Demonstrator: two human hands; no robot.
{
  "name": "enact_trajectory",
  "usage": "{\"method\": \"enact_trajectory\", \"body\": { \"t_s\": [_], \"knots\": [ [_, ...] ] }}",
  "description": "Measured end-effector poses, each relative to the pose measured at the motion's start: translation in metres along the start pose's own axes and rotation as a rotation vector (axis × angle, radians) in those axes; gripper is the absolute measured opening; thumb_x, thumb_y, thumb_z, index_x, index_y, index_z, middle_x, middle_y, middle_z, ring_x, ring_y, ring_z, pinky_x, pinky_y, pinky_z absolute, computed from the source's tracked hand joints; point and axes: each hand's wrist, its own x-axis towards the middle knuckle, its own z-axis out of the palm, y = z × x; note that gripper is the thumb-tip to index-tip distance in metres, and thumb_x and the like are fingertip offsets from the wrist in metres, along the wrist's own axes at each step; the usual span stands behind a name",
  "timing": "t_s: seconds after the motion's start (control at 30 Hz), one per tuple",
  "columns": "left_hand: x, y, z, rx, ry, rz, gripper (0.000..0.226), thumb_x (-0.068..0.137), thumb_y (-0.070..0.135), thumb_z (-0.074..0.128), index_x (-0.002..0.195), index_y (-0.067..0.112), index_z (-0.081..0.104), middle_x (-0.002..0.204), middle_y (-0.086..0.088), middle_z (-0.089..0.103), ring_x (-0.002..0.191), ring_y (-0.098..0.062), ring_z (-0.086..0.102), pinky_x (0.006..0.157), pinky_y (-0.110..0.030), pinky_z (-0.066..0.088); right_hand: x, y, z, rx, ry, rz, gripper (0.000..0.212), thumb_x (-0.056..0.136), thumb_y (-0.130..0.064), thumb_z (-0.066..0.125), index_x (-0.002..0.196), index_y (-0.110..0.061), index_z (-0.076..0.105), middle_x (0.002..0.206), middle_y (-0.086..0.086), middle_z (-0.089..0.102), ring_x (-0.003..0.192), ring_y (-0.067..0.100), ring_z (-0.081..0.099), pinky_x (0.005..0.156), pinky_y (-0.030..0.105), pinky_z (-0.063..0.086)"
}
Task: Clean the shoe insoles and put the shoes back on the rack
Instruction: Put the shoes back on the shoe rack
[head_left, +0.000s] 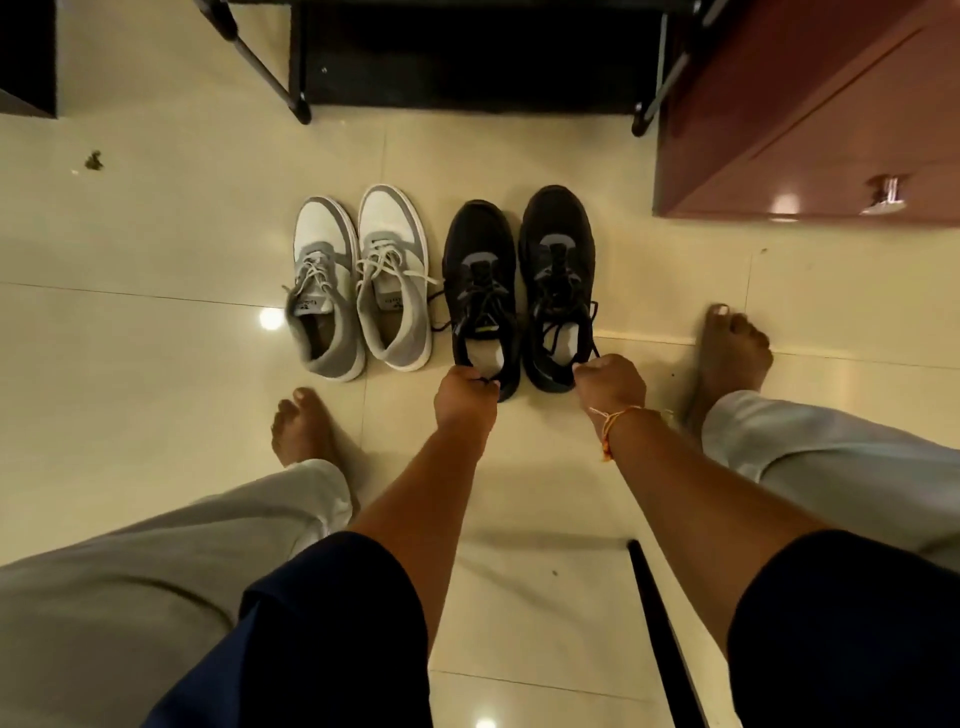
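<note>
Two pairs of shoes stand side by side on the tiled floor, toes pointing away from me. The white and grey pair is on the left, untouched. On the right stand two black shoes. My left hand grips the heel of the left black shoe. My right hand, with a thread band on its wrist, grips the heel of the right black shoe. Pale insoles show inside both black shoes. The black shoe rack stands beyond the shoes at the top.
A reddish-brown cabinet stands at the upper right, close to the rack. My bare feet flank the shoes on the glossy tiles. A black rod lies on the floor by my right leg. A small dark speck marks the floor at upper left.
</note>
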Motion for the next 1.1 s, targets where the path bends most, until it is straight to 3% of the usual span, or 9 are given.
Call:
{"method": "enact_trajectory", "body": {
  "t_s": [0.1, 0.17, 0.3, 0.4, 0.57, 0.63, 0.73, 0.87, 1.1],
  "knots": [
    [0.004, -0.008, 0.012, 0.093, 0.012, 0.150, 0.023, 0.094, 0.011, 0.065, 0.117, 0.009, 0.063, 0.108, -0.003, 0.067, 0.097, -0.019, 0.062, 0.078, -0.024, 0.044, 0.012, 0.000, 0.003, 0.009, 0.060, 0.030, 0.048, 0.095, -0.040, 0.061, 0.125, -0.004, 0.055, 0.125, 0.016, 0.062, 0.117, 0.037, 0.057, 0.089, 0.034, 0.045],
    [0.008, -0.012, 0.021, 0.125, 0.007, 0.201, 0.021, 0.094, 0.009, 0.065, 0.116, 0.009, 0.064, 0.109, 0.000, 0.064, 0.095, -0.010, 0.055, 0.076, -0.014, 0.038, 0.023, -0.002, 0.004, -0.053, 0.003, 0.012, 0.055, 0.094, -0.047, 0.059, 0.128, -0.004, 0.054, 0.128, 0.015, 0.061, 0.119, 0.036, 0.056, 0.094, 0.036, 0.044],
    [0.008, -0.013, 0.033, 0.128, -0.021, 0.224, 0.025, 0.095, 0.011, 0.064, 0.121, 0.011, 0.064, 0.117, -0.003, 0.065, 0.097, -0.009, 0.054, 0.071, -0.005, 0.038, 0.038, -0.010, 0.004, -0.195, -0.067, -0.038, 0.046, 0.095, -0.041, 0.059, 0.122, -0.004, 0.064, 0.123, 0.017, 0.066, 0.115, 0.037, 0.060, 0.092, 0.036, 0.046],
    [0.000, -0.006, 0.036, 0.089, -0.032, 0.200, 0.027, 0.097, 0.014, 0.063, 0.124, 0.010, 0.062, 0.109, -0.001, 0.064, 0.099, -0.015, 0.058, 0.080, -0.018, 0.042, 0.033, -0.016, -0.002, -0.245, -0.026, -0.026, 0.040, 0.097, -0.035, 0.056, 0.117, -0.002, 0.065, 0.121, 0.019, 0.066, 0.112, 0.039, 0.061, 0.085, 0.034, 0.047],
    [-0.038, 0.027, 0.031, -0.064, -0.065, 0.184, 0.034, 0.102, 0.027, 0.059, 0.128, 0.005, 0.055, 0.082, 0.009, 0.055, 0.097, -0.021, 0.060, 0.079, -0.019, 0.044, -0.002, -0.026, -0.043, -0.258, -0.016, 0.019, 0.038, 0.093, -0.032, 0.060, 0.116, -0.002, 0.065, 0.121, 0.019, 0.066, 0.112, 0.038, 0.061, 0.085, 0.034, 0.047],
    [-0.060, 0.047, 0.026, -0.114, -0.087, 0.176, 0.044, 0.101, 0.040, 0.057, 0.133, 0.010, 0.052, 0.090, 0.005, 0.059, 0.101, -0.023, 0.061, 0.083, -0.029, 0.046, -0.027, -0.028, -0.064, -0.253, -0.012, -0.002, 0.040, 0.094, -0.034, 0.059, 0.116, 0.000, 0.065, 0.121, 0.020, 0.066, 0.112, 0.039, 0.061, 0.086, 0.035, 0.048],
    [-0.102, 0.073, 0.009, -0.143, -0.142, 0.198, 0.058, 0.099, 0.042, 0.061, 0.146, 0.014, 0.044, 0.129, -0.006, 0.060, 0.118, -0.028, 0.058, 0.090, -0.034, 0.048, -0.079, -0.030, -0.095, -0.223, 0.003, -0.060, 0.045, 0.093, -0.041, 0.059, 0.114, -0.002, 0.067, 0.118, 0.019, 0.067, 0.108, 0.039, 0.063, 0.084, 0.037, 0.051],
    [-0.159, 0.086, -0.021, -0.163, -0.169, 0.297, 0.050, 0.092, 0.018, 0.066, 0.139, 0.017, 0.048, 0.123, -0.007, 0.065, 0.104, -0.024, 0.062, 0.093, -0.040, 0.054, -0.159, -0.043, -0.120, -0.162, 0.038, -0.195, 0.049, 0.088, -0.052, 0.057, 0.110, -0.009, 0.064, 0.110, 0.014, 0.069, 0.098, 0.037, 0.065, 0.074, 0.034, 0.049],
    [-0.269, 0.073, -0.103, -0.184, 0.208, 0.696, 0.052, 0.094, 0.011, 0.059, 0.143, 0.025, 0.046, 0.112, 0.006, 0.062, 0.105, -0.018, 0.060, 0.095, -0.036, 0.051, -0.303, -0.036, -0.146, -0.090, 0.154, -0.505, 0.043, 0.083, -0.046, 0.065, 0.113, -0.018, 0.051, 0.102, 0.004, 0.065, 0.088, 0.030, 0.062, 0.063, 0.031, 0.040]
  ]
}}
